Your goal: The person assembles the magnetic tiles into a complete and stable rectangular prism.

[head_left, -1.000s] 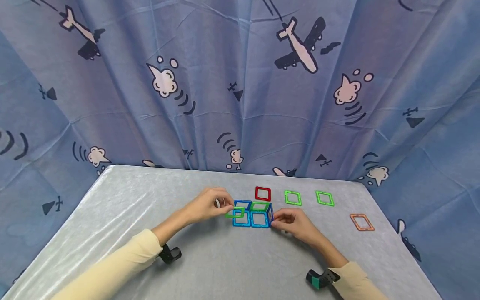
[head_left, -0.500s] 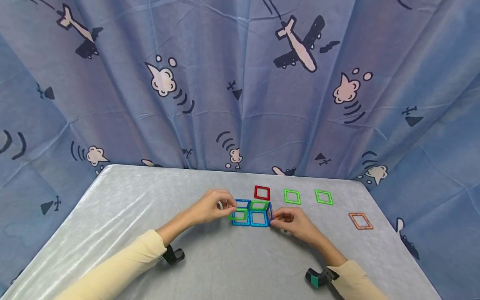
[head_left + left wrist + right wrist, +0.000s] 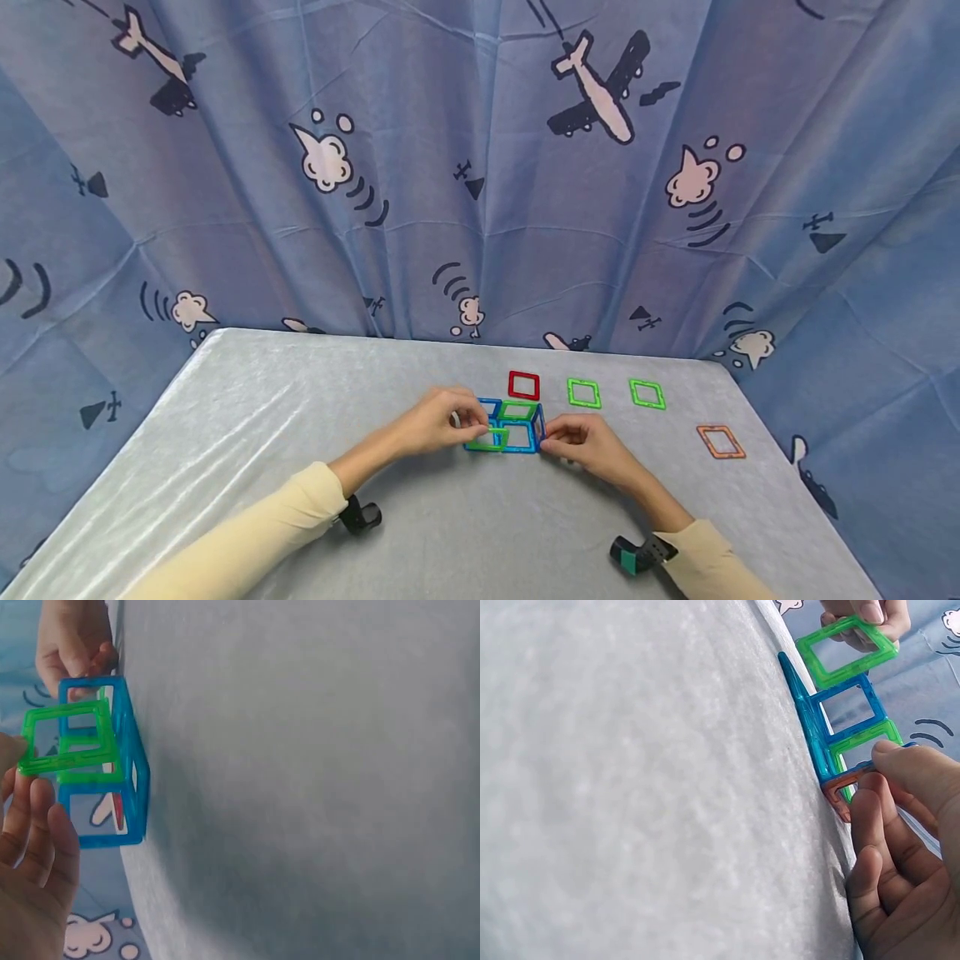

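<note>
My left hand [image 3: 444,423] pinches a green square magnetic tile [image 3: 71,761] by one edge, held in front of the small tile structure. In the head view that tile overlaps the left light blue tile. The structure has two light blue tiles [image 3: 519,450] along its near side, with a green tile [image 3: 517,404] and a dark blue tile behind them. At its right end stands an upright blue tile [image 3: 540,423], pinched by the thumb and fingers of my right hand [image 3: 592,446]. In the right wrist view an edge by those fingertips looks orange-brown.
A red square tile [image 3: 523,396] lies just behind the structure. Two green tiles [image 3: 583,405] [image 3: 647,406] and an orange tile [image 3: 722,456] lie to the right on the grey-white cloth [image 3: 480,533]. A blue patterned curtain [image 3: 405,167] hangs behind the table.
My left hand has moved right and slightly nearer with the green tile, from the structure's left edge to in front of it. My right hand has stayed at the upright blue tile.
</note>
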Demonstrator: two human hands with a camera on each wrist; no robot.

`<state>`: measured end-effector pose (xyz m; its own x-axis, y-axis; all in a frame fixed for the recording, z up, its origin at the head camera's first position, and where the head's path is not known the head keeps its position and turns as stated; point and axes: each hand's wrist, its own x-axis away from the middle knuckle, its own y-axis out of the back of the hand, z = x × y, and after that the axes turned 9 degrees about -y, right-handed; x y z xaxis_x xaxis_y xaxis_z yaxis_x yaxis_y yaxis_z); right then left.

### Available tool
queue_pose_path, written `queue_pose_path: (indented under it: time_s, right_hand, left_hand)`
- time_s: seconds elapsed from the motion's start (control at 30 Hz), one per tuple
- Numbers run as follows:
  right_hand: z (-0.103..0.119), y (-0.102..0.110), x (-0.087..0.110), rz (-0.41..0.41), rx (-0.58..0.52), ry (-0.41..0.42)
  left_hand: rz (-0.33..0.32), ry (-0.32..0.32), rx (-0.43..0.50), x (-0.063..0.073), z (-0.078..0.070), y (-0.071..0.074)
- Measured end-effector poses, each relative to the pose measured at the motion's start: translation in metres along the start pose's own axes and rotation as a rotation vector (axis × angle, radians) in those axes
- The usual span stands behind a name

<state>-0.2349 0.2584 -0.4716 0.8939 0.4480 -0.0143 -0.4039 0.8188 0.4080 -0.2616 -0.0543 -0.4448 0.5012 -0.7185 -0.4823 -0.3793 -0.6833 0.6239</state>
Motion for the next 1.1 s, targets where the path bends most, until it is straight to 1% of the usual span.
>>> queue_pose_path:
  time_s: [0.27, 0.4, 0.53, 0.67, 0.87, 0.97, 1.1]
  right_hand:
    - [-0.002, 0.001, 0.000, 0.004, -0.003, -0.029]
    - [-0.002, 0.001, 0.000, 0.004, 0.007, -0.022]
    - [-0.002, 0.001, 0.000, 0.003, 0.014, -0.013]
    - [-0.001, 0.001, 0.000, 0.001, 0.012, -0.007]
    - [-0.002, 0.000, 0.000, 0.002, 0.004, 0.016]
    - [-0.001, -0.001, 0.000, 0.003, 0.002, 0.012]
    - [-0.001, 0.000, 0.000, 0.003, 0.002, 0.005]
  left_hand:
    - [-0.001, 0.014, 0.029, -0.008, 0.001, -0.013]
    - [-0.013, 0.005, 0.043, -0.011, 0.002, -0.020]
    - [-0.008, 0.001, 0.054, -0.015, 0.002, -0.026]
    - [0.003, -0.006, 0.063, -0.018, 0.000, -0.030]
    - [0.013, -0.024, 0.062, -0.024, 0.001, -0.036]
    - [0.016, -0.028, 0.063, -0.026, 0.001, -0.038]
    - [0.014, -0.036, 0.037, -0.027, 0.001, -0.040]
